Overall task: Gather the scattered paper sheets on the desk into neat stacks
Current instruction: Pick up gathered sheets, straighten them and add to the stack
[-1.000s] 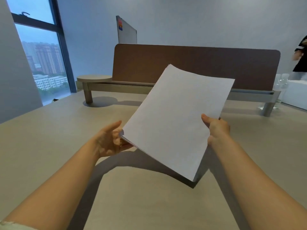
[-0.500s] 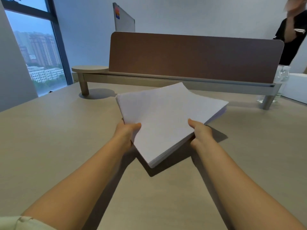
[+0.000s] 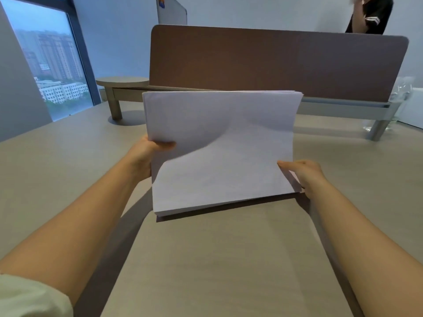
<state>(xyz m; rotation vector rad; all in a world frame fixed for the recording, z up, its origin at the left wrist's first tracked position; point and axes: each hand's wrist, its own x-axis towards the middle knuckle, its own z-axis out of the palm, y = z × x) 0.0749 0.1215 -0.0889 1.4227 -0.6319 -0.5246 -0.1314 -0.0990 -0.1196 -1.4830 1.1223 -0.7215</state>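
Step, by my read: squaring up the thick white paper stack (image 3: 224, 152), tilted w/ its bottom edge on the beige wooden desk (image 3: 206, 259). Left hand (image 3: 146, 156) pinches the left edge, thumb on front; right hand (image 3: 302, 175) grips the lower-right corner. Next: prob. tap edges flush, lay flat.
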